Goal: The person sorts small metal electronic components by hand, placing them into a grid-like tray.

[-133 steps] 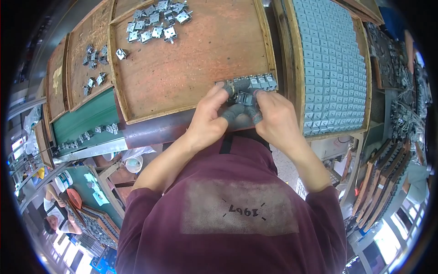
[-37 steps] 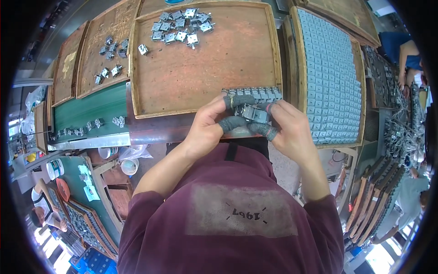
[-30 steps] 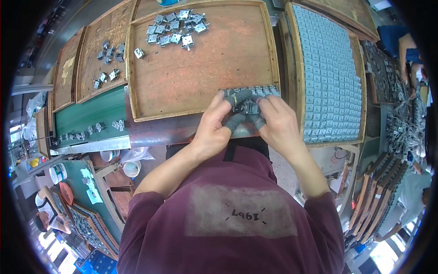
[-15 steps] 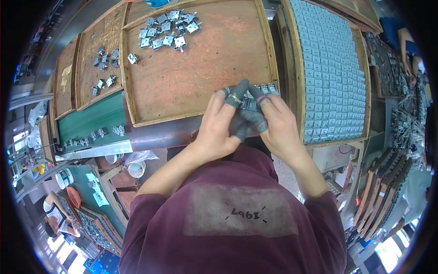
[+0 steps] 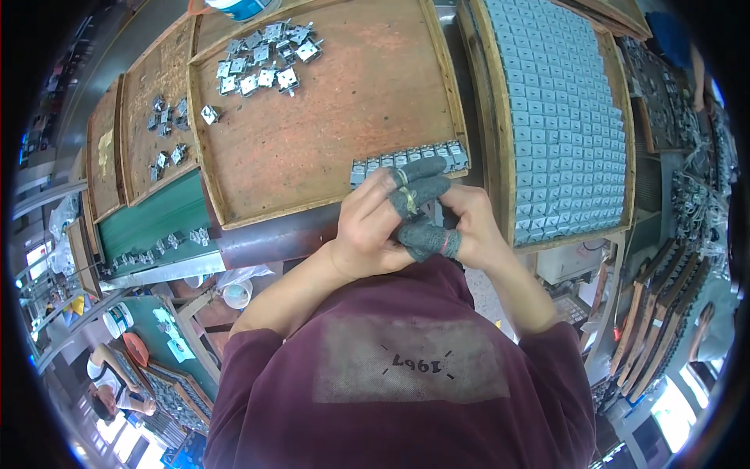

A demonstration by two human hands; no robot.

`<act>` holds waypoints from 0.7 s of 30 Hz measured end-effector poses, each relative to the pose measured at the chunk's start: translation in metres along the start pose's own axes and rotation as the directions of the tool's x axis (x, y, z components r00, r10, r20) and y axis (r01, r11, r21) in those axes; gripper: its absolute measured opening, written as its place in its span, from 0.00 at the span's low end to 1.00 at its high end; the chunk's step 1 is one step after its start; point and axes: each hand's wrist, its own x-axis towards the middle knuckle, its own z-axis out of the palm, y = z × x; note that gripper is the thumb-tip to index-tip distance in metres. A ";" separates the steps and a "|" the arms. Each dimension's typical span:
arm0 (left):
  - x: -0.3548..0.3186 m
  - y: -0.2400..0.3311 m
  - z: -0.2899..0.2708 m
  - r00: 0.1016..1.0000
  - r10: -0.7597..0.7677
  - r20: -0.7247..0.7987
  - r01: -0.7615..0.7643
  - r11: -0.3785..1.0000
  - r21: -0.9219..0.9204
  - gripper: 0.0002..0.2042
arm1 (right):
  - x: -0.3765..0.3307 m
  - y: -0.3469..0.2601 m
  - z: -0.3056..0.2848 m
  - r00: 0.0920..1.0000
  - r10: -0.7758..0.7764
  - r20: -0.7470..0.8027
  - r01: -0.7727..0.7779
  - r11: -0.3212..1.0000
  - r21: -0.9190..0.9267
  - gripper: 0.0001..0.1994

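Observation:
My left hand and my right hand meet just in front of the near edge of the wooden tray. Grey fabric sleeves cover several of my fingers, held on by thin bands. The fingertips of both hands are curled and pressed together. Whatever lies between them is hidden by the sleeved fingers. Just beyond my hands, a row of small silver metal housings stands side by side along the tray's near right edge. A loose pile of similar metal parts lies at the tray's far left.
To the right, another wooden tray is packed with rows of silver housings. On the left are a tray with scattered parts and a green surface bearing several small parts. A blue-and-white bucket stands beyond. Another person sits lower left.
My hands have drawn slightly nearer to my body, uncovering more of the housing row. My fingers have closed closer together. The view has shifted a little.

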 end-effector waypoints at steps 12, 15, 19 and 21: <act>-0.073 -0.081 -0.081 0.543 -0.837 0.075 0.839 0.545 0.005 0.29 | -0.006 0.061 -0.274 0.368 -0.303 -0.879 -0.488 0.742 -0.460 0.16; -0.085 -0.102 -0.092 0.495 -0.839 0.225 0.869 0.473 -0.146 0.30 | -0.020 0.110 -0.377 0.401 -0.161 -0.902 -0.697 0.585 -0.415 0.20; -0.082 -0.080 -0.084 0.299 -0.893 0.337 0.952 0.253 -0.175 0.30 | 0.023 0.115 -0.376 0.402 0.026 -0.915 -0.893 0.229 -0.386 0.25; -0.085 -0.078 -0.068 0.416 -0.849 0.326 0.910 0.388 -0.149 0.30 | 0.034 0.109 -0.388 0.415 0.253 -0.874 -0.890 0.313 -0.332 0.30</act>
